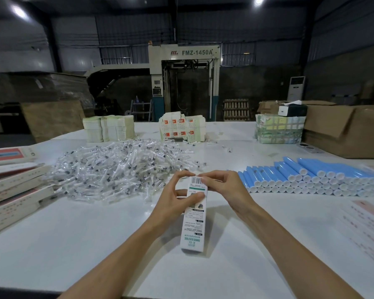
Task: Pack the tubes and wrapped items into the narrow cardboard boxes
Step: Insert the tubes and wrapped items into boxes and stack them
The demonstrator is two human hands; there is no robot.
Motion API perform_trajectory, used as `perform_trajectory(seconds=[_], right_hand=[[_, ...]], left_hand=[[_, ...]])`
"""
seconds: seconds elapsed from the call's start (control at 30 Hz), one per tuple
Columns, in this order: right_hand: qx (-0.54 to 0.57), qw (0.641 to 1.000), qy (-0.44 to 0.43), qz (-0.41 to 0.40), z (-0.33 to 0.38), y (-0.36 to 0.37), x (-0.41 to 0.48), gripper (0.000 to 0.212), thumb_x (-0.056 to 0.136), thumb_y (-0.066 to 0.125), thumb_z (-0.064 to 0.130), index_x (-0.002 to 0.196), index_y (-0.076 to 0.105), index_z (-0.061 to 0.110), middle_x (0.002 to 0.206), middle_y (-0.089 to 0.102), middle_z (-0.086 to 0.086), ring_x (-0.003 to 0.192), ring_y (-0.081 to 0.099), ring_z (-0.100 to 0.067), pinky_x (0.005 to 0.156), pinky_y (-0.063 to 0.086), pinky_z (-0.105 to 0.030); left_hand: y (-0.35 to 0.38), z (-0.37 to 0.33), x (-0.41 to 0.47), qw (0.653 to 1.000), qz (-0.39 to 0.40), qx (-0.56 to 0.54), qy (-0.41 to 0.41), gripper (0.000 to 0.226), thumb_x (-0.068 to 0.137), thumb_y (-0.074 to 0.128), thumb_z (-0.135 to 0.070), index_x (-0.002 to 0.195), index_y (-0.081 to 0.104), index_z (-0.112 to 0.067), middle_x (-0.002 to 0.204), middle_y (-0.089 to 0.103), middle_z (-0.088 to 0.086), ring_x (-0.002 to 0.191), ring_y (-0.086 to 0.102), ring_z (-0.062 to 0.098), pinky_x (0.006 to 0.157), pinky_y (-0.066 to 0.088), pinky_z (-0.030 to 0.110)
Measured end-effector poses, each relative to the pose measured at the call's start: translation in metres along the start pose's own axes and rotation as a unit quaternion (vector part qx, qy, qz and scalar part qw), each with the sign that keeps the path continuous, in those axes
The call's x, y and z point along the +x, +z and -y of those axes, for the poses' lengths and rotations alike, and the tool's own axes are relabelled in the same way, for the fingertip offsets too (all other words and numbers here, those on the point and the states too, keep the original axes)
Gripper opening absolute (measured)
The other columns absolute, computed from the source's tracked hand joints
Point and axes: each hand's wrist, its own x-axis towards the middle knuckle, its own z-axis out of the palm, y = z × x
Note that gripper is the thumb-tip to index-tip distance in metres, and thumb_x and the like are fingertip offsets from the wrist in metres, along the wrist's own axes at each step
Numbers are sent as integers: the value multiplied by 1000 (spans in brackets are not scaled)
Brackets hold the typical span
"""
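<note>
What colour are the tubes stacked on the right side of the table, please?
The tubes are light blue with white end caps; head view.

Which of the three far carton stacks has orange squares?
The middle stack; the left stack is plain cream, the right stack greenish.

White table [78, 251] w/ wrapped-item pile [117, 169], blue tubes [311, 178], flat box stacks [108, 128]

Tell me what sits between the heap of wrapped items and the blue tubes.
In the head view, the narrow box, gripped by the left hand and right hand, stands between the heap and the blue tubes; behind it, only table shows.
</note>
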Motion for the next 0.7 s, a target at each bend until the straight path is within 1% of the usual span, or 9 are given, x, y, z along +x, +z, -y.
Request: perform_trajectory(seconds=[0.13, 0.23, 0.3, 0.4, 0.43, 0.5, 0.6, 0.63, 0.7], right_hand=[[107, 994, 33, 21, -7, 10, -1, 27, 99, 68, 10, 126, 72, 6, 117, 77, -16, 111, 73, -30, 94, 59, -31], [187, 976, 109, -14, -8, 21, -5, 38, 103, 64, 21, 139, 59, 10, 124, 73, -19, 108, 72, -26, 87, 59, -33], [145, 977, 157, 5, -8, 28, -12, 41, 105, 59, 36, 135, 63, 8, 124, 71, -21, 103, 70, -25, 87, 58, -37], [113, 969, 212, 55, -8, 28, -25, 49, 105, 52, 54, 128, 71, 14, 130, 69, -23, 111, 69, -34, 104, 54, -51], [128, 966, 208, 86, -7, 27, -29, 50, 105, 52, 56, 131, 70, 17, 130, 69, -21, 115, 69, -37, 104, 55, -52], [163, 961, 187, 123, -3, 23, -37, 46, 105, 56, 53, 138, 64, 22, 131, 68, -20, 112, 69, -39, 92, 61, -51], [145, 970, 174, 90, 7, 21, -51, 42, 105, 58, 48, 138, 61, 22, 122, 67, -18, 98, 68, -33, 77, 60, -46], [109, 978, 164, 71, 10, 18, -56, 42, 105, 57, 48, 138, 62, 22, 120, 69, -15, 98, 69, -32, 78, 59, -46], [4, 991, 129, 20, 18, 5, -68, 40, 104, 57, 50, 136, 65, 27, 123, 73, -6, 106, 71, -26, 91, 59, -43]], left_hand=[[1, 5, 1, 998, -25, -45, -20, 61, 86, 92, -33, 134, 55, -39, 110, 81, 7, 95, 80, 23, 67, 63, 34], [-1, 5, 5, 993, -60, -101, -25, 67, 83, 91, -32, 136, 50, -37, 114, 80, 10, 99, 79, 29, 73, 64, 35], [-6, 6, 7, 989, -83, -121, -20, 69, 81, 90, -32, 136, 48, -33, 113, 80, 13, 98, 78, 29, 79, 63, 36], [-12, 8, 10, 981, -96, -168, -22, 67, 86, 89, -27, 136, 44, -30, 103, 79, 13, 94, 76, 31, 83, 63, 38], [-12, 9, 10, 979, -92, -181, -20, 66, 89, 88, -25, 136, 43, -30, 99, 79, 12, 93, 76, 32, 83, 64, 38], [-11, 8, 11, 979, -77, -186, -15, 65, 90, 89, -28, 134, 42, -34, 95, 78, 12, 92, 76, 32, 83, 65, 38], [-5, 5, 9, 985, -42, -167, -16, 72, 80, 90, -44, 132, 40, -39, 103, 81, 14, 97, 77, 32, 91, 65, 42], [-1, 6, 9, 988, -29, -148, -14, 71, 84, 88, -45, 134, 38, -39, 108, 81, 14, 101, 78, 31, 94, 63, 43], [4, 8, 8, 996, -8, -93, -3, 64, 94, 81, -46, 137, 34, -42, 119, 79, 8, 113, 75, 24, 98, 58, 40]])
